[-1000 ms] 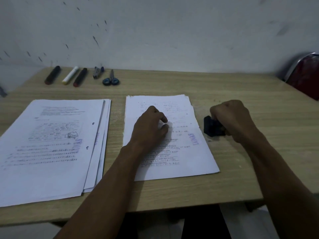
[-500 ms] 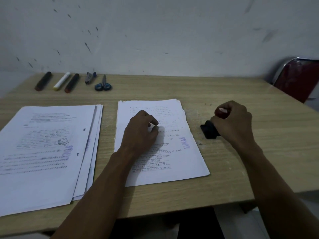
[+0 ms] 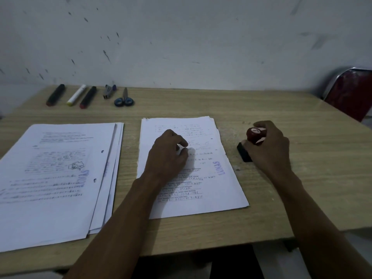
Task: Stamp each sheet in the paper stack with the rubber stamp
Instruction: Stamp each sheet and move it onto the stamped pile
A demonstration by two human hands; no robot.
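Observation:
A paper stack (image 3: 219,196) lies in the middle of the wooden table (image 3: 314,178). Its top sheet carries a purple LUNAS stamp mark (image 3: 218,168) near the right edge. My left hand (image 3: 168,156) rests on this sheet with bent fingers, thumb and forefinger tips close together on the paper. My right hand (image 3: 269,146) grips the rubber stamp (image 3: 255,135) by its red round knob. The stamp's black base (image 3: 244,153) sits low at the table surface, just right of the stack. A second pile of stamped sheets (image 3: 50,210) lies to the left.
Along the far edge lie three markers (image 3: 77,95), a small pen bundle (image 3: 108,91) and blue-handled scissors (image 3: 123,100). A red chair with a metal frame (image 3: 351,93) stands at the table's right corner. A wall rises right behind the table.
My right hand has turned on the stamp so the red knob now shows above the fingers; the stamp stays beside the stack. My left hand keeps its place on the top sheet.

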